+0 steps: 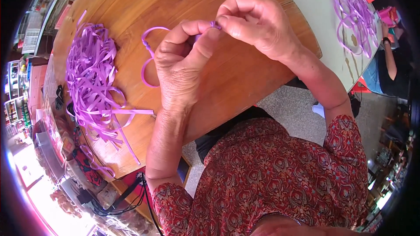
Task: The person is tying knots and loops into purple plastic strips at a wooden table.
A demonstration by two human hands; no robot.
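Over the wooden table, my two hands meet fingertip to fingertip. My left hand (183,59) is closed, pinching a small knotted bit of purple ribbon between thumb and index finger. My right hand (262,26) is also closed, its thumb and index finger pinched at the same knot from the other side. From behind my left hand a loop of the purple ribbon (145,43) curves out to the left, with a small knot partway along it. My left fingers hide the rest of this piece.
A heap of loose purple ribbons (91,67) lies at the left of the wooden table (236,87), some ends trailing toward me. On the pale table (323,22) at right lie looped purple ribbons (356,17). Another person's arm (389,61) shows beyond. Black cables (140,188) hang at lower left.
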